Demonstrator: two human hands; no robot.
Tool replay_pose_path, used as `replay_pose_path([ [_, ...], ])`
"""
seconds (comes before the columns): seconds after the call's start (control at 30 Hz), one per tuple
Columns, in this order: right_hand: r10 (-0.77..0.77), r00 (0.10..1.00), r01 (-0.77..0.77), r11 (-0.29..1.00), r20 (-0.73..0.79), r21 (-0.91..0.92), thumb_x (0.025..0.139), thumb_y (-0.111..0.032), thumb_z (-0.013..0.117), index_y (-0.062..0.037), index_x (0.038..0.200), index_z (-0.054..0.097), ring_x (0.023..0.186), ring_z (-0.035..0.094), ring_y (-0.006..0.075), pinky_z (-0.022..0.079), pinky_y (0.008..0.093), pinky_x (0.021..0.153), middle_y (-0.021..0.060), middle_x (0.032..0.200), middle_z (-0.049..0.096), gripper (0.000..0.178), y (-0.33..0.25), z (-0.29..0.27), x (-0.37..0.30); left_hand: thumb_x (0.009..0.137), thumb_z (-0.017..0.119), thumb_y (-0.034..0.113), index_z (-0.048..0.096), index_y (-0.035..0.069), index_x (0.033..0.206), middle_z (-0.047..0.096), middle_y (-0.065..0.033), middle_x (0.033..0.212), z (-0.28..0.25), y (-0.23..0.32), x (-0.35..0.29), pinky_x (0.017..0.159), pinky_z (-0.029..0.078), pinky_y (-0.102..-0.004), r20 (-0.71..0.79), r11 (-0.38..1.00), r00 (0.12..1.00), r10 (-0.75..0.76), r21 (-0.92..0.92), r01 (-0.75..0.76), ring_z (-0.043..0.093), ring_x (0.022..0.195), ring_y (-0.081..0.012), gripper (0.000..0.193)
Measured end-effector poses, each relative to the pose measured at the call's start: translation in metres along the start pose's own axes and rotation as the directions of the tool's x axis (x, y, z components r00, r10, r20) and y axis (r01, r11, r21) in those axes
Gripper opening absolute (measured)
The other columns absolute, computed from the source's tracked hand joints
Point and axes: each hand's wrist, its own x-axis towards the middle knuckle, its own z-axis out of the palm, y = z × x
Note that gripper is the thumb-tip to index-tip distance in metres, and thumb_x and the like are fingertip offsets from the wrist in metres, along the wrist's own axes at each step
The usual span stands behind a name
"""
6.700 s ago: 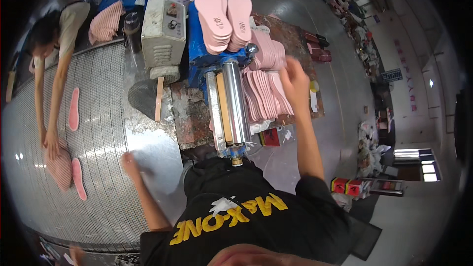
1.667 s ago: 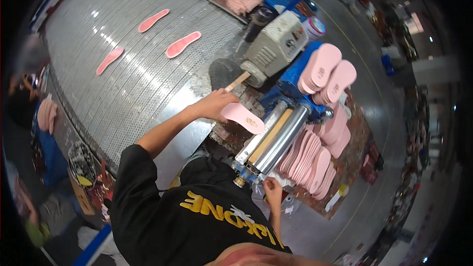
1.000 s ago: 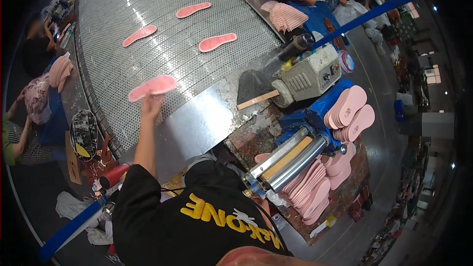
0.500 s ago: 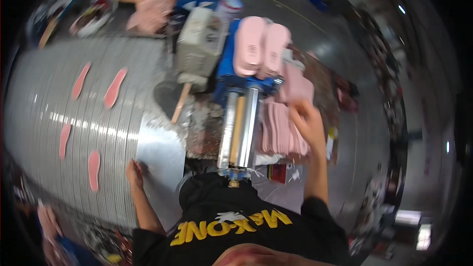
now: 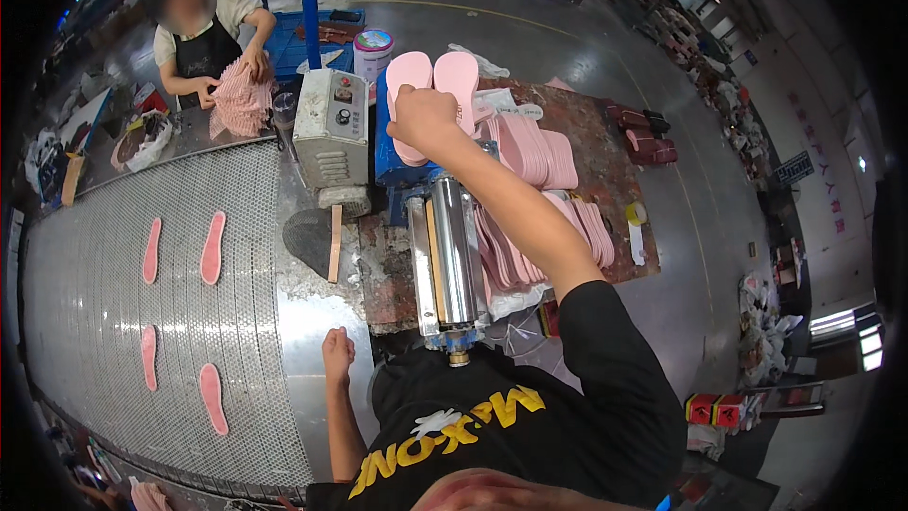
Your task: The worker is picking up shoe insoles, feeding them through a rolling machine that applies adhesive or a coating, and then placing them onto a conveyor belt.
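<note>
My right hand point(image 5: 422, 117) reaches forward over the roller machine point(image 5: 446, 265) and is closed on a pink insole at the stack of pink insoles point(image 5: 432, 85) on the blue stand. My left hand point(image 5: 338, 356) rests empty, fingers curled, on the near edge of the metal mesh conveyor point(image 5: 113, 322). Several pink insoles point(image 5: 213, 247) lie flat on the conveyor to my left. More pink insoles point(image 5: 530, 147) are fanned out on the table right of the roller.
A grey control box point(image 5: 331, 131) stands behind the roller. A person in a black apron point(image 5: 210, 38) holds a bundle of pink insoles at the conveyor's far end. A white bucket point(image 5: 373, 49) and blue crate sit behind. Bare concrete floor lies to the right.
My right hand has moved from the fanned insoles by the roller up to the stacked pair on the blue stand. My left hand stays at the conveyor edge. The view has swung back.
</note>
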Motion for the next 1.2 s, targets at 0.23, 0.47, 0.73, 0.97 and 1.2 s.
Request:
replay_pose_path([
  [0.23, -0.109, 0.931, 0.219, 0.930, -0.347, 0.296, 0.078, -0.020, 0.061, -0.0022, 0.093, 0.065, 0.087, 0.063, 0.0295, 0.051, 0.0369, 0.073, 0.0151, 0.094, 0.066, 0.024, 0.053, -0.022, -0.025, 0.096, 0.050, 0.029, 0.045, 0.011, 0.065, 0.047, 0.0007, 0.053, 0.017, 0.006, 0.007, 0.041, 0.030, -0.0210, 0.151, 0.985, 0.987, 0.057, 0.154, -0.081, 0.038, 0.044, -0.0055, 0.036],
  [0.47, 0.002, 0.948, 0.304, 0.296, -0.319, 0.905, 0.072, 0.008, 0.053, -0.0009, 0.089, 0.068, 0.095, 0.058, 0.0205, 0.046, 0.0296, 0.082, 0.0121, 0.105, 0.060, 0.024, 0.133, 0.003, -0.134, 0.097, 0.045, 0.036, 0.050, 0.009, 0.064, 0.049, -0.0011, 0.052, 0.035, 0.017, 0.034, 0.043, 0.034, -0.0226, 0.201, 0.959, 0.979, 0.042, 0.267, -0.096, 0.043, 0.045, -0.0086, 0.043],
  [0.73, 0.536, 0.839, 0.119, -0.020, -0.090, 0.993, 0.068, 0.014, 0.055, -0.0015, 0.072, 0.064, 0.100, 0.055, 0.0220, 0.045, 0.0310, 0.085, 0.0121, 0.112, 0.055, 0.018, 0.246, 0.141, -0.303, 0.081, 0.066, 0.007, 0.057, -0.002, 0.116, 0.059, -0.0104, 0.117, 0.085, 0.108, 0.034, 0.093, 0.043, -0.0294, 0.467, 0.873, 0.850, 0.242, 0.277, -0.401, 0.055, 0.110, -0.0183, 0.037],
  [0.97, 0.281, 0.956, 0.032, 0.166, -0.079, 0.986, 0.070, 0.014, 0.050, 0.0000, 0.080, 0.065, 0.107, 0.053, 0.0204, 0.040, 0.0275, 0.091, 0.0130, 0.125, 0.050, 0.023, 0.185, 0.180, -0.295, 0.066, 0.076, 0.012, 0.043, 0.003, 0.133, 0.042, -0.0143, 0.139, 0.159, 0.185, 0.009, 0.107, 0.032, -0.0374, 0.794, 0.504, 0.587, 0.156, 0.447, -0.739, 0.037, 0.131, -0.0313, 0.075],
  [1.2, 0.324, 0.937, -0.065, -0.198, 0.128, 0.978, 0.085, 0.008, 0.053, 0.0000, 0.130, 0.038, 0.114, 0.053, 0.0258, 0.050, 0.0340, 0.089, 0.0141, 0.134, 0.042, 0.049, 0.131, 0.186, -0.316, 0.062, 0.076, 0.022, 0.041, -0.003, 0.131, 0.043, -0.0214, 0.134, 0.135, 0.191, 0.005, 0.105, 0.034, -0.0411, 0.828, 0.136, 0.474, 0.300, 0.455, -0.880, 0.042, 0.124, -0.0365, 0.082],
])
